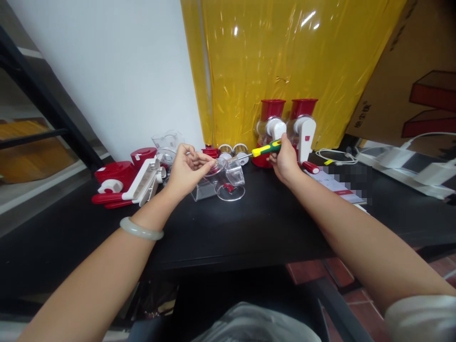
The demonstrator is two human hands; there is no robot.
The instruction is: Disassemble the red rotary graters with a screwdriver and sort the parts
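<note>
My right hand (286,160) is wrapped around the green and yellow handle of a screwdriver (266,148). Its metal shaft points left, toward a clear plastic housing (231,175) lying on its side on the black table. A small red piece (228,188) shows at the housing's round base. At the housing's left end, the thumb and fingers of my left hand (188,168) are pinched together; whatever is between the fingertips is too small to make out. Behind the housing stand metal grater drums (241,151) with white ends.
Red bases (116,175) and white crank arms with red handles (142,180) lie on the left. Two red and white rotary graters (304,126) stand at the back right. Farther right are a printed sheet (335,183), a white cable (337,156) and a power strip (406,173).
</note>
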